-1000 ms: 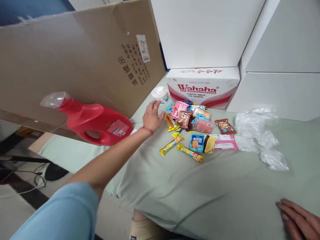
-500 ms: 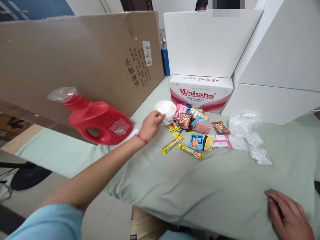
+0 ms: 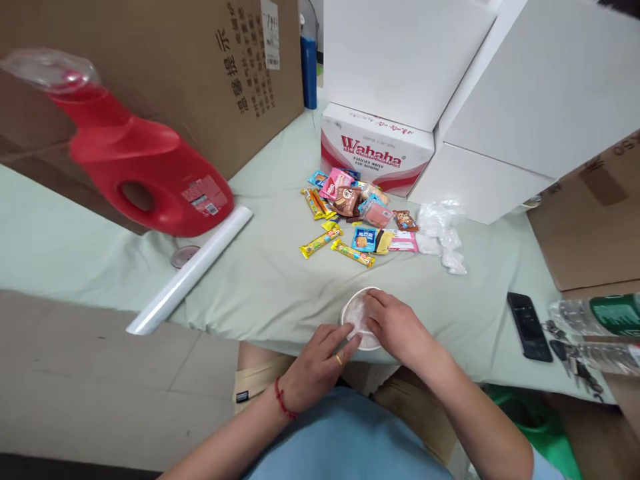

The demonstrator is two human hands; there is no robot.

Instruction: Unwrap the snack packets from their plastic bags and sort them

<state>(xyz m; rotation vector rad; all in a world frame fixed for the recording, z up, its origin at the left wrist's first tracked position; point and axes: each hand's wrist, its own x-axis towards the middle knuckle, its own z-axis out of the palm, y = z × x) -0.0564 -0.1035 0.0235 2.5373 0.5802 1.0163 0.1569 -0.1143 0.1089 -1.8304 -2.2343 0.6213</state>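
A small round white bowl (image 3: 355, 309) sits at the near edge of the cloth-covered table (image 3: 280, 287), well in from its right edge. It is upright, its pale rim and whitish inside facing up; part of the opening is hidden, its contents unclear.

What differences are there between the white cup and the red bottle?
The white cup is smaller than the red bottle. The left hand and right hand touch the cup; neither touches the bottle. The cup is round-rimmed, while the bottle narrows toward its neck. Both are containers.
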